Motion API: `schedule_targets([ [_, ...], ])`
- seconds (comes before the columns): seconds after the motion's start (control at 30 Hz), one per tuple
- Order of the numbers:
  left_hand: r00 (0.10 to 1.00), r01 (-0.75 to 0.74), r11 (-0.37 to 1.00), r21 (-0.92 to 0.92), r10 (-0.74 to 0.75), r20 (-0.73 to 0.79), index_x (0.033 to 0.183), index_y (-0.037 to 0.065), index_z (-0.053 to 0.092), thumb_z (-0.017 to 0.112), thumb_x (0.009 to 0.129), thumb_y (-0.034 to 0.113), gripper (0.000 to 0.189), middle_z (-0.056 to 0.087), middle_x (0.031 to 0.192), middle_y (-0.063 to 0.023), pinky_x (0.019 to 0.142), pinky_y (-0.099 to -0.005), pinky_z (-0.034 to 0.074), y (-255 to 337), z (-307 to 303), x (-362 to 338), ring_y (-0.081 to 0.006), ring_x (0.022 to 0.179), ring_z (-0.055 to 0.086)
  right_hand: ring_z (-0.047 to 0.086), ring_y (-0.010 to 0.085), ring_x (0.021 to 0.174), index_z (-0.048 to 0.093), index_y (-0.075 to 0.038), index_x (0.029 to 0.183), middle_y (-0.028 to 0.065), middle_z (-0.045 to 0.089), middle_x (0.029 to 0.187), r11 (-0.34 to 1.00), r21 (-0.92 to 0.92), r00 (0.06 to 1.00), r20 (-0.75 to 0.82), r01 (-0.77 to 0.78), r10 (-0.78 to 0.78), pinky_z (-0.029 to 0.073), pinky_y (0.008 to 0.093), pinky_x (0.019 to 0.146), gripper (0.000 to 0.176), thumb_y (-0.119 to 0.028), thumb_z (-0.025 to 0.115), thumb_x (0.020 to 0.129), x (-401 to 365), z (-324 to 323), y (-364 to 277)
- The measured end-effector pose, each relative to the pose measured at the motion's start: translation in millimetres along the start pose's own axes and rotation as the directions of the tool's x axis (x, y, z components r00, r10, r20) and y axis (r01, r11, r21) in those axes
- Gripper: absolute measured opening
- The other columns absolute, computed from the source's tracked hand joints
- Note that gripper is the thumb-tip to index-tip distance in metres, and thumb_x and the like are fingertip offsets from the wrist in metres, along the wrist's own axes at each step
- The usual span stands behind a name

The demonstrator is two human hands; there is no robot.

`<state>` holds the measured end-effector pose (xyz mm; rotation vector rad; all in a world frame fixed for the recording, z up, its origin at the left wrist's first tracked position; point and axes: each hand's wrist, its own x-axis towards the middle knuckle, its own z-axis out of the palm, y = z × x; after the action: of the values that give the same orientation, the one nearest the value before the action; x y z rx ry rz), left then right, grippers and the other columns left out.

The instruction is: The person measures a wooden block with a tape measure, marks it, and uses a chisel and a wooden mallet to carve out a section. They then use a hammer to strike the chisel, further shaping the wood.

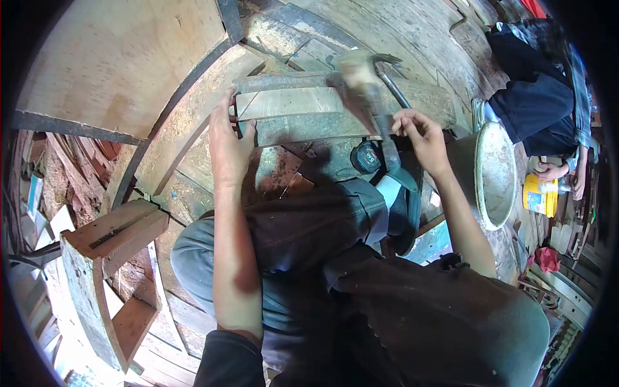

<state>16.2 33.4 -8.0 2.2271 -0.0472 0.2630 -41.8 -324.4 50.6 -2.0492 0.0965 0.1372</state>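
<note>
My left hand (pixel 231 143) grips the left end of a short wooden piece (pixel 290 103), thumb on the near side and fingers at the far side. The piece has a pale bare strip and a worn grey-green face. At its right end, my right hand (pixel 419 132) has curled fingers at the handle of a hammer (pixel 387 138). The hammer is smeared by motion, its head end over the wood and its dark grip end toward my legs. A dark curved metal claw (pixel 387 58) shows beside the blurred head. Below the wood lies a dark round-cornered tape measure (pixel 366 157).
A slatted wooden frame (pixel 132 226) stands at left, near a large plywood panel (pixel 122 58). A white-rimmed bucket (pixel 496 174) sits at right. Beyond it, another person (pixel 538 106) sits with a hand near a yellow container (pixel 540 195). Scrap wood lies around.
</note>
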Motion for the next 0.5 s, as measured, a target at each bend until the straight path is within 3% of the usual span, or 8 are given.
schedule_targets([
  [0.13, 1.000, -0.015, 1.000, 0.026, 0.015, 0.010, 0.142, 0.013, 0.049, 0.076, 0.075, 0.000, 0.073, 0.061, 0.127, -0.0094, 0.080, -0.0318, 0.052, -0.6, 1.3, 0.2, -0.0184, 0.087, 0.058, 0.063, 0.0126, 0.085, 0.063, -0.001, 0.111, 0.0061, 0.069, 0.093, 0.982, -0.146, 0.988, -0.082, 0.121, -0.133, 0.050, 0.0281, 0.080, 0.019, -0.011, 0.060, 0.095, -3.3, 11.5, -13.4],
  [0.2, 0.997, -0.077, 0.997, -0.010, 0.077, -0.024, 0.141, 0.014, 0.049, 0.076, 0.075, 0.001, 0.073, 0.061, 0.127, -0.0098, 0.080, -0.0312, 0.052, -2.2, 2.0, 1.0, -0.0182, 0.088, 0.058, 0.063, 0.0155, 0.089, 0.060, -0.003, 0.118, 0.0076, 0.067, 0.101, 0.980, -0.191, 0.997, -0.046, 0.055, -0.065, 0.051, 0.0307, 0.082, 0.027, -0.011, 0.064, 0.092, -18.5, 16.7, -15.5],
  [0.27, 0.999, -0.045, 0.999, -0.014, 0.045, -0.001, 0.141, 0.014, 0.048, 0.076, 0.075, 0.001, 0.073, 0.061, 0.127, -0.0102, 0.080, -0.0314, 0.052, -0.9, 0.5, 0.9, -0.0185, 0.089, 0.058, 0.059, 0.0219, 0.104, 0.056, -0.007, 0.125, 0.0102, 0.059, 0.113, 0.927, -0.362, 0.994, -0.005, 0.104, -0.113, 0.049, 0.0350, 0.089, 0.042, -0.013, 0.072, 0.087, -32.3, 23.3, -5.4],
  [0.37, 0.999, -0.033, 0.999, -0.021, 0.033, 0.015, 0.142, 0.014, 0.048, 0.076, 0.076, 0.002, 0.073, 0.060, 0.129, -0.0106, 0.080, -0.0315, 0.052, -1.6, 1.3, -0.1, -0.0193, 0.093, 0.059, 0.058, 0.0294, 0.107, 0.053, -0.005, 0.127, 0.0147, 0.057, 0.114, 0.842, -0.532, 0.993, -0.025, 0.087, -0.119, 0.050, 0.0388, 0.090, 0.051, -0.015, 0.075, 0.082, -45.7, 28.5, 6.7],
  [0.5, 1.000, -0.015, 1.000, -0.023, 0.015, 0.019, 0.142, 0.013, 0.047, 0.075, 0.076, 0.002, 0.073, 0.059, 0.131, -0.0111, 0.081, -0.0321, 0.052, 0.5, -1.3, -0.1, -0.0204, 0.097, 0.060, 0.059, 0.0317, 0.104, 0.051, -0.004, 0.127, 0.0156, 0.058, 0.110, 0.742, -0.656, 0.978, -0.028, 0.138, -0.206, 0.050, 0.0403, 0.087, 0.056, -0.015, 0.077, 0.079, -46.4, 33.2, 5.4],
])
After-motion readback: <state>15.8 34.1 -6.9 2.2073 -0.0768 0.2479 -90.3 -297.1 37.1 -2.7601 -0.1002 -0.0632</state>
